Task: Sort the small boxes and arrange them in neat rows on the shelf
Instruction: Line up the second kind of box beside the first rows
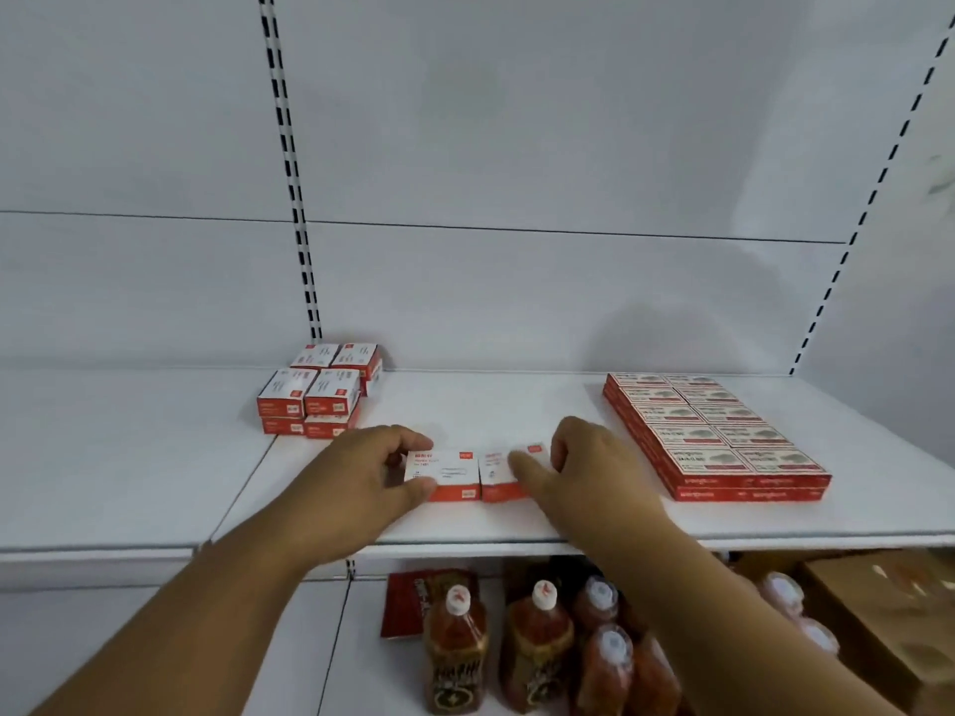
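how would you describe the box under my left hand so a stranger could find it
On the white metal shelf, look at the front middle, between two red-and-white stacks. Two small red-and-white cardboard boxes sit side by side there; yours is the left box, gripped by the left hand.

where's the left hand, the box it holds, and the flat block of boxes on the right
left hand (362, 470): head view, back of the hand
left box (443, 470): head view, white top face
flat block of boxes (715, 434): head view, top surface
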Available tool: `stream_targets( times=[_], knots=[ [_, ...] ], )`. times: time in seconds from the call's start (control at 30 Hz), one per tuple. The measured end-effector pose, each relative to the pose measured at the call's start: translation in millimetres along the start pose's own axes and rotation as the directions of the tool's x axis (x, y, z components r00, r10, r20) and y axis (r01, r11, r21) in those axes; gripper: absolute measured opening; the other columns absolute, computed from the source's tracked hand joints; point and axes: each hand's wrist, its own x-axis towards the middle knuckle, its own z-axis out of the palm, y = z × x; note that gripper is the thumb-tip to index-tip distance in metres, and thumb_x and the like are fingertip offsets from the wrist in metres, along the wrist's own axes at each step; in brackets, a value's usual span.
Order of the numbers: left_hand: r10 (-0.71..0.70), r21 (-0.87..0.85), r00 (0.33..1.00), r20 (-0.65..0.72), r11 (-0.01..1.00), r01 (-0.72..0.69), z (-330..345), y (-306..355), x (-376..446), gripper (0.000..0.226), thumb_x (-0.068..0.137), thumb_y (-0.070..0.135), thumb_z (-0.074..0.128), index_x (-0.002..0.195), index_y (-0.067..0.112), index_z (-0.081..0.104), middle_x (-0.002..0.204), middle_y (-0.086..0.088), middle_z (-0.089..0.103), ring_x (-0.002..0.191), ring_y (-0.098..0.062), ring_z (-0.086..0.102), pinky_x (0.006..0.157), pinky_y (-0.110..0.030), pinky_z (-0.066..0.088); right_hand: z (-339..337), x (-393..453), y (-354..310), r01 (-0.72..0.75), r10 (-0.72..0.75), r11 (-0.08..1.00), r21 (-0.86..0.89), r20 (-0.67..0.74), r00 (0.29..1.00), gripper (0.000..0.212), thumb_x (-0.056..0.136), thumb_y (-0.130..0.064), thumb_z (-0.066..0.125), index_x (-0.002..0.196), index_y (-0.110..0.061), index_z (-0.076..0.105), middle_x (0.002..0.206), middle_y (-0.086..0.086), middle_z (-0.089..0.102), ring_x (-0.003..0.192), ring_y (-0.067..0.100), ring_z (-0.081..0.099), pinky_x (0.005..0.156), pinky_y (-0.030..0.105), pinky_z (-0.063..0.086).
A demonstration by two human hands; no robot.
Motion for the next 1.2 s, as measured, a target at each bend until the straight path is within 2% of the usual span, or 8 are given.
stream_targets(
  times=[0.1,0.2,0.33,0.53,0.77,0.9,1.03,1.2],
  knots=[
    [0.007,0.024,1.000,0.015,1.000,-0.007,1.4,-0.3,0.5,0.050,0.084,0.037,0.073,0.130,0.041,0.054,0.116,0.028,0.050,0.088,0.020,0.045,0.065,-0.001,0.037,2.2,0.6,12.6,0.168,-0.173,0.984,0.066,0.078,0.982,0.038,0.086,-0.060,0.054,0.109,-0.031,0.046,0.111,-0.012,0.048,0.102,0.010,0.045,0.089,0.031,0.043],
    [-0.003,0.014,1.000,0.003,1.000,0.003,1.7,-0.5,-0.2,0.045,0.083,0.031,0.076,0.122,0.045,0.058,0.106,0.032,0.051,0.088,0.019,0.047,0.065,0.000,0.038,0.8,7.3,19.8,0.333,-0.369,0.925,0.182,0.235,0.899,0.037,0.085,-0.051,0.063,0.117,-0.043,0.046,0.118,-0.021,0.048,0.111,0.007,0.045,0.092,0.026,0.040],
    [-0.010,0.026,1.000,-0.018,1.000,0.011,2.5,-5.8,2.5,0.040,0.083,0.031,0.076,0.116,0.049,0.060,0.103,0.026,0.054,0.093,0.008,0.052,0.068,-0.008,0.038,5.7,12.0,23.6,0.418,-0.448,0.890,0.183,0.179,0.876,0.026,0.086,-0.036,0.069,0.109,-0.038,0.059,0.110,-0.023,0.051,0.108,0.005,0.048,0.093,0.021,0.039],
    [-0.011,0.024,1.000,-0.014,1.000,0.011,-1.3,-11.6,3.1,0.042,0.083,0.032,0.076,0.118,0.047,0.061,0.105,0.029,0.052,0.093,0.004,0.054,0.062,-0.007,0.040,9.8,15.1,16.6,0.410,-0.435,0.897,0.163,0.175,0.883,0.024,0.087,-0.033,0.069,0.110,-0.035,0.062,0.114,-0.022,0.055,0.105,0.002,0.048,0.090,0.017,0.038],
    [0.053,0.009,0.998,0.036,0.999,-0.053,-5.1,-15.6,6.5,0.048,0.083,0.032,0.075,0.128,0.038,0.058,0.107,0.028,0.049,0.089,0.011,0.050,0.068,-0.003,0.037,8.1,12.7,10.5,0.365,-0.392,0.917,0.160,0.194,0.899,0.022,0.086,-0.031,0.070,0.106,-0.035,0.062,0.109,-0.022,0.056,0.100,-0.003,0.050,0.080,0.016,0.038],
    [0.110,0.027,0.993,0.050,0.993,-0.112,-5.9,-18.3,6.2,0.048,0.085,0.033,0.073,0.130,0.036,0.055,0.119,0.021,0.052,0.094,0.003,0.051,0.070,-0.003,0.035,0.4,7.9,3.6,0.296,-0.331,0.939,0.174,0.232,0.915,0.022,0.086,-0.031,0.071,0.106,-0.035,0.063,0.113,-0.021,0.058,0.105,-0.002,0.053,0.083,0.013,0.043],
    [0.153,0.018,0.987,0.044,0.988,-0.154,-7.1,-19.6,4.8,0.052,0.085,0.034,0.073,0.133,0.034,0.053,0.128,0.014,0.050,0.101,-0.001,0.051,0.070,-0.004,0.036,-7.3,3.6,-6.1,0.150,-0.206,0.970,0.192,0.319,0.925,0.024,0.087,-0.032,0.071,0.108,-0.040,0.064,0.112,-0.023,0.058,0.092,-0.008,0.054,0.073,0.003,0.039],
    [0.114,-0.143,0.993,0.043,0.984,-0.106,-16.7,-20.2,6.7,0.048,0.083,0.038,0.074,0.125,0.036,0.051,0.119,0.012,0.051,0.084,-0.001,0.057,0.066,-0.015,0.042,-3.3,0.6,-27.4,0.065,-0.112,0.965,0.252,0.173,0.979,0.023,0.088,-0.028,0.069,0.110,-0.032,0.065,0.104,-0.021,0.055,0.092,-0.006,0.051,0.073,0.002,0.035]
  ],
)
